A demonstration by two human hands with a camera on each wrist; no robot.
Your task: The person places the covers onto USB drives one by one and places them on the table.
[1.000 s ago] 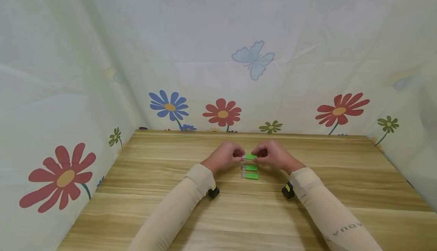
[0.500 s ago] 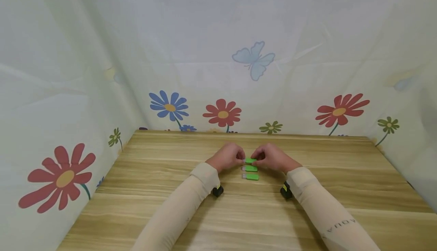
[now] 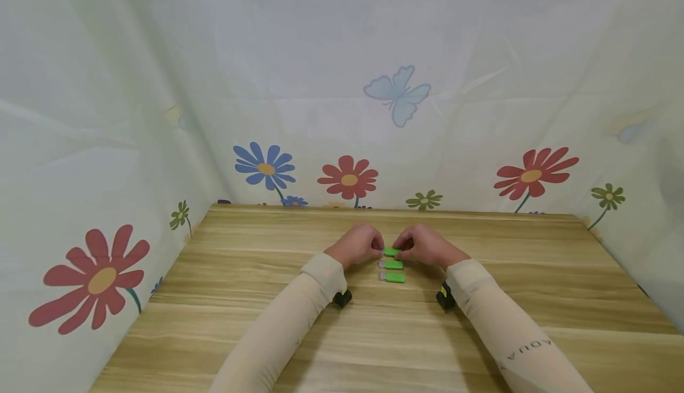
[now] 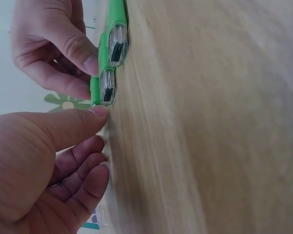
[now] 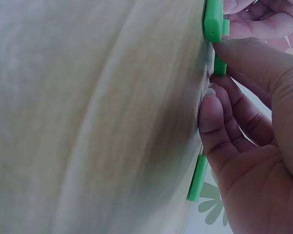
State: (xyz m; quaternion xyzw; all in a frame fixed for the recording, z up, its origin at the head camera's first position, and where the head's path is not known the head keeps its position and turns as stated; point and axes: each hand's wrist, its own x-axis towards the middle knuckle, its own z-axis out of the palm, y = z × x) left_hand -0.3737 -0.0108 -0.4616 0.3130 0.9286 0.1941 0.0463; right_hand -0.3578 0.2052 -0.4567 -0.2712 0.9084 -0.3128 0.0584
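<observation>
Three green USB sticks with clear caps lie in a short column on the table, capped ends to the left. My left hand pinches the capped end of the farthest USB stick, which its thumb and fingers mostly cover. At the green end, the thumb and fingers of my right hand pinch the same stick. Just nearer lies the middle USB stick, parallel to it. The nearest USB stick shows its clear cap up close in the left wrist view.
Beyond my right fingers, the right wrist view has another green piece. A small clear piece shows past my left hand. The wood-grain table ends at a flower-printed curtain. Each wrist carries a black camera.
Both hands have drawn the farthest stick nearer, close to the middle one, and come slightly closer together. The other two sticks lie as before. During the last half second the hands barely shift.
</observation>
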